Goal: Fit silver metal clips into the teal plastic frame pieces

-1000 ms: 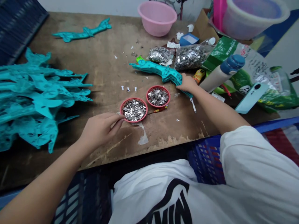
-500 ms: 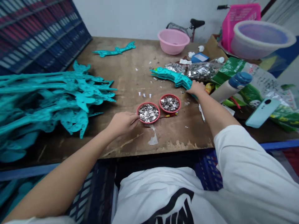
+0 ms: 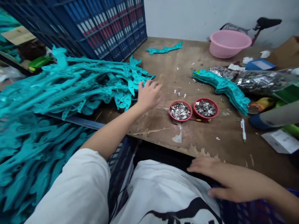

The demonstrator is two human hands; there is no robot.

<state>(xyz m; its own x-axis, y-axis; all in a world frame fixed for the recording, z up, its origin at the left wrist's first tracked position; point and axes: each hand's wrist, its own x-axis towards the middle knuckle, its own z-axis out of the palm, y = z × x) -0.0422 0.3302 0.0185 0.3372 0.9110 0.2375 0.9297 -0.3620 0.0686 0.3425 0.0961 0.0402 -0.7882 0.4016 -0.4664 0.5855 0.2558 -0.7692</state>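
Teal cutouts [image 3: 77, 90] heaped on tabletop [image 3: 163, 137]; silver sequins [image 3: 205, 108] fill red dishes [image 3: 180, 102].
Left hand [image 3: 149, 95] spread, empty, by heap; right hand [image 3: 226, 180] open, empty, at tabletop edge.

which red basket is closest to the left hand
The red basket on the left of the pair in view: it sits closer to the left hand, while the other red basket lies beyond it, further right. Both hold silver sequins.

Two red mesh dishes [image 3: 180, 110], one pink basin [image 3: 230, 44], three small white pegs [image 3: 178, 93], two hands [image 3: 149, 95].
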